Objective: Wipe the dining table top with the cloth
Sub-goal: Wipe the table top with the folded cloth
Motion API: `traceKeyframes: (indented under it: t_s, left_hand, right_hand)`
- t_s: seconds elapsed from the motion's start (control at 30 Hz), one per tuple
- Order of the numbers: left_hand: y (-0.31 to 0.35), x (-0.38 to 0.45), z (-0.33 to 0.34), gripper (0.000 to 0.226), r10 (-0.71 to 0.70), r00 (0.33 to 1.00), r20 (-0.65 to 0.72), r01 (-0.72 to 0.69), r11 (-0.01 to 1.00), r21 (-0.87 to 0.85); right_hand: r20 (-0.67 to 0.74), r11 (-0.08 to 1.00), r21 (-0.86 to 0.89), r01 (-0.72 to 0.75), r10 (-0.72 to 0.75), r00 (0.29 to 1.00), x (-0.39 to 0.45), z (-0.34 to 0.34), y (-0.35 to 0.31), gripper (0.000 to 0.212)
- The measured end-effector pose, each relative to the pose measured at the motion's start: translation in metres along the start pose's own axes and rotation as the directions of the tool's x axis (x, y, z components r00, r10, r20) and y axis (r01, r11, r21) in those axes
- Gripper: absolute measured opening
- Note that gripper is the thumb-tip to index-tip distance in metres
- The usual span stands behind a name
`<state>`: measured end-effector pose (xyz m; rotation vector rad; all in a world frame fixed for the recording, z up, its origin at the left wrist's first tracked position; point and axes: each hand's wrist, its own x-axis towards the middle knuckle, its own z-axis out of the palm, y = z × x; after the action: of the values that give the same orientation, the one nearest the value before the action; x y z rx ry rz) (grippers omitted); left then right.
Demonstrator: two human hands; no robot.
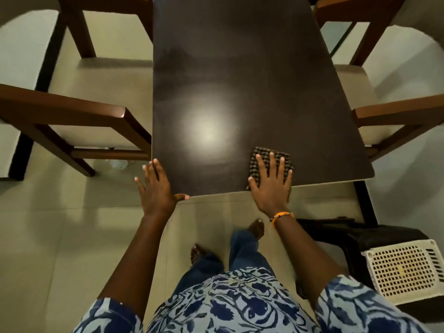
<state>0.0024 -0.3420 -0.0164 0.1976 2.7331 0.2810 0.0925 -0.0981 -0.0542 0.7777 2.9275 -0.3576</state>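
Observation:
A dark brown dining table top (240, 80) stretches away from me, with a light glare near its middle. A dark checked cloth (264, 156) lies folded on the near right part of the top, close to the front edge. My right hand (270, 181) presses flat on the cloth with fingers spread, an orange band on the wrist. My left hand (156, 186) rests on the table's near left corner, fingers spread along the left edge and thumb on the front edge, holding nothing.
Wooden chairs with pale seats stand on both sides: two on the left (72, 116) and two on the right (389, 116). A white perforated basket (406, 270) sits on a dark stool (348, 234) at my right. Pale tiled floor (60, 236) surrounds the table.

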Motion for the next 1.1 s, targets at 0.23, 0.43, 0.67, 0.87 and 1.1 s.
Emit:
traceKeyframes:
  t_s: [0.23,0.43,0.67,0.87,1.1]
  left_hand:
    - [0.001,0.009,0.0,0.11,0.085,0.996,0.009,-0.085,0.996,0.031]
    - [0.0,0.019,-0.002,0.118,0.094,0.992,0.09,-0.096,0.995,0.017]
    - [-0.006,0.018,0.0,0.126,0.105,0.991,0.086,-0.102,0.994,-0.04]
    - [-0.009,0.016,0.0,0.125,0.096,0.994,0.051,-0.09,0.99,-0.11]
    - [-0.017,0.009,0.002,0.123,0.063,0.998,0.019,-0.06,0.991,-0.122]
  right_hand:
    - [0.136,0.935,0.069,0.348,-0.355,0.925,-0.032,0.028,-0.118,0.067]
    - [0.159,0.882,0.016,0.47,-0.466,0.87,-0.024,0.021,-0.092,0.065]
    - [0.113,0.978,-0.041,0.203,-0.197,0.974,0.002,-0.007,-0.004,0.066]
    - [0.092,0.997,0.003,-0.079,0.079,0.993,0.023,-0.011,-0.008,0.063]
    - [0.115,0.988,-0.053,0.142,-0.135,0.984,0.014,0.007,-0.096,0.065]
